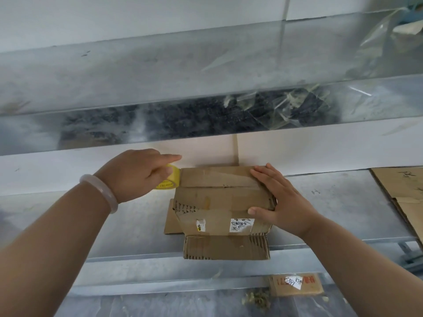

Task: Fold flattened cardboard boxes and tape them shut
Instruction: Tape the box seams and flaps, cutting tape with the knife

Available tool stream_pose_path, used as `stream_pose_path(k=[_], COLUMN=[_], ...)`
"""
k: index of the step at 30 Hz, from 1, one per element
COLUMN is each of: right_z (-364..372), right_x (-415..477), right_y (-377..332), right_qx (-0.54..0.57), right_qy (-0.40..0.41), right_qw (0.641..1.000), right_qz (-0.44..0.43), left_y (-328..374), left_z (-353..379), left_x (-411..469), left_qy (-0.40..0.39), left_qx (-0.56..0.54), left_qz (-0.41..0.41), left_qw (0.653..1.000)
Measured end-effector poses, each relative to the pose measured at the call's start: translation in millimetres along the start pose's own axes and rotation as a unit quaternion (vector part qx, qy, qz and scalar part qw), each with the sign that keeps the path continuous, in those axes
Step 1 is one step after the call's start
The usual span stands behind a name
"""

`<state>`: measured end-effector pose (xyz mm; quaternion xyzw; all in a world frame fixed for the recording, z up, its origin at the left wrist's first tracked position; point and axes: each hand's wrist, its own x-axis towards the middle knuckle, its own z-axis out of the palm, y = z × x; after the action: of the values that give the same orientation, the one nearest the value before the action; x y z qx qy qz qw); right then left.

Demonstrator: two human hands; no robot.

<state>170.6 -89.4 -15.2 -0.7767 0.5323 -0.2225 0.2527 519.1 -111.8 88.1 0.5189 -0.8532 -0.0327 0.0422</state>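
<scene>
A folded brown cardboard box (219,202) stands on the metal table (128,225), with white labels on its near face and loose flaps below. My left hand (139,175) grips a yellow tape roll (170,178) at the box's far left top edge, index finger pointing right. A strip of clear tape (229,177) runs from the roll across the box top. My right hand (279,200) lies flat on the box's right end, fingers straight on the taped top and thumb on the near face. A pale bangle sits on my left wrist.
Flattened cardboard sheets (402,193) lie at the table's right. A metal shelf (160,78) with crumpled clear plastic (297,106) overhangs the back. On the floor below lies a small cardboard piece (297,284) with a white label, beside debris.
</scene>
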Motion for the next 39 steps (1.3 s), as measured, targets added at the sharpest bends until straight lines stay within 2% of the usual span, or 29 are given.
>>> stream_pose_path(k=[3, 6, 13, 22, 29, 36, 39], right_z=[0, 1, 3, 2, -2, 3, 6], right_x=[0, -1, -1, -1, -1, -1, -3], right_y=[2, 1, 1, 1, -2, -12, -25], right_qx=[0.001, 0.004, -0.003, -0.033, -0.131, -0.260, -0.310], right_qy=[0.006, 0.012, 0.012, -0.001, -0.027, 0.025, 0.036], right_qw=[1.000, 1.000, 1.000, 0.999, 0.991, 0.956, 0.943], right_qz=[-0.001, -0.004, -0.003, -0.007, -0.030, -0.131, -0.119], left_y=[-8, -12, -21, -27, -27, -22, -19], left_z=[2, 11, 40, 59, 71, 75, 76], left_x=[-8, -15, -16, -13, -8, -6, -5], left_qy=[0.005, -0.001, -0.015, 0.014, -0.011, -0.015, -0.013], left_qx=[-0.026, -0.096, -0.032, -0.051, -0.041, -0.029, -0.024], left_qz=[-0.037, -0.068, -0.063, -0.089, -0.101, -0.105, -0.099], left_qw=[0.999, 0.993, 0.997, 0.995, 0.994, 0.994, 0.995])
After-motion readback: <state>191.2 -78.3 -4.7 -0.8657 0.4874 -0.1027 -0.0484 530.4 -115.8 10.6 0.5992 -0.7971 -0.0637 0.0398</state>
